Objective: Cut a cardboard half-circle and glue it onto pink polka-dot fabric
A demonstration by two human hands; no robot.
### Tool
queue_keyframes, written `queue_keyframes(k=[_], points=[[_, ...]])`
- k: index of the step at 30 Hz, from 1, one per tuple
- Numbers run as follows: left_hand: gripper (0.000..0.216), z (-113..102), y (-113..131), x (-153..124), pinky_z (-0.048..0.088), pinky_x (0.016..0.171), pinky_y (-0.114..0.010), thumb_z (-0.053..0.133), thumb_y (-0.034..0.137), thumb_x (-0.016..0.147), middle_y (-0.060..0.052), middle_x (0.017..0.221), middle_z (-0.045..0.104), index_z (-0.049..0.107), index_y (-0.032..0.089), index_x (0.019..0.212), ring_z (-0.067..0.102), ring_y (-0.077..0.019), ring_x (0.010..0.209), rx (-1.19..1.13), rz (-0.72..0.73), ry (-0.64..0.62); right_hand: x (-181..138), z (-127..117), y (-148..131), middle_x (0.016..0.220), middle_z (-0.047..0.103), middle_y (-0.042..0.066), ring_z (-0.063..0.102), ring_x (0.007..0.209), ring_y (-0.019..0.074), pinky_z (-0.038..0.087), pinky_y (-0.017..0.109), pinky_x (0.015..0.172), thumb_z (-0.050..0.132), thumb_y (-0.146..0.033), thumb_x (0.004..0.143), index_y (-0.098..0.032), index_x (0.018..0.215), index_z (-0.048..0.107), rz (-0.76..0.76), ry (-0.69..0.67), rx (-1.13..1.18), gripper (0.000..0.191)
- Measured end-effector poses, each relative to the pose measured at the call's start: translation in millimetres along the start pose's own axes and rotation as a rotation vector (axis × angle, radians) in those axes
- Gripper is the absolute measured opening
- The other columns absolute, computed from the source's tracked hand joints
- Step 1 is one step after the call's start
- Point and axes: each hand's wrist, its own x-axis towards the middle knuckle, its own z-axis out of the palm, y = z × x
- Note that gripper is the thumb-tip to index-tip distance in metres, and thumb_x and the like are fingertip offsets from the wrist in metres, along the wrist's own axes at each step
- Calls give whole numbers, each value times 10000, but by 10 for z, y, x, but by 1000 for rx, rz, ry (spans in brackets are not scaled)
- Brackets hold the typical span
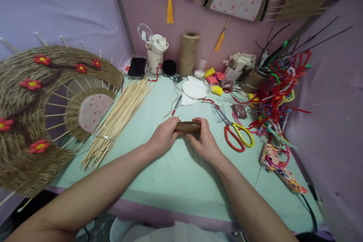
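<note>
Between my two hands, over the middle of the table, is a small stack of brown cardboard point(187, 127), its layered edge facing up. My left hand point(166, 133) grips its left end, thumb on the near side. My right hand point(203, 138) grips the right end in the same way. The faces turned from me are hidden. Just beyond lie a red and grey pen point(176, 104) and white paper cut-outs point(194, 89). To the right of my right hand rest scissors point(235, 130) with one red and one yellow handle.
A bundle of thin wooden sticks point(116, 121) lies left, beside a large woven twine fan point(34, 83) with red flowers. A twine spool point(189, 53), a white cup point(155, 53) and a phone point(137, 67) stand behind. Pipe cleaners point(279, 98) and a patterned glue gun point(283, 170) are right.
</note>
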Motion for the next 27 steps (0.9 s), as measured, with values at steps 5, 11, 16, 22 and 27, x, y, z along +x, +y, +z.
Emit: queue_keyframes(k=[5,11,16,22,27], points=[[138,1,-26,12,401,672,-291,593,209,814,9,826,559,456,227,822,542,-188,766,35,-36,2,1,-22,8,1293,455,148,462,1246,269,411,473,1043,556,-203,787,-206,1287,351,6,-59,22,541],[151,-19,-65,33,384,639,-290,585,235,816,8,789,543,435,230,811,522,-188,726,22,-18,-6,24,-285,136,1566,273,140,271,1451,224,243,500,1170,499,-132,734,-230,1525,68,103,-159,201,907],[148,-21,-65,35,387,644,-291,585,244,812,1,803,557,438,228,810,524,-191,738,14,-25,-7,9,-279,250,1619,151,47,184,1478,186,190,471,1190,476,-107,695,-272,1553,11,157,-186,371,990],[190,-5,-14,45,384,650,-282,621,220,790,14,789,547,432,225,805,530,-189,746,37,-60,22,-11,-162,129,1633,28,17,44,1496,145,70,382,1214,497,-103,693,-234,1554,-55,185,-208,343,1031],[199,2,-3,43,380,651,-282,624,219,796,13,786,535,425,225,803,523,-188,746,54,-56,28,-20,-205,-2,1633,12,50,28,1500,183,72,401,1218,501,-123,691,-167,1550,-78,222,-236,243,1036]])
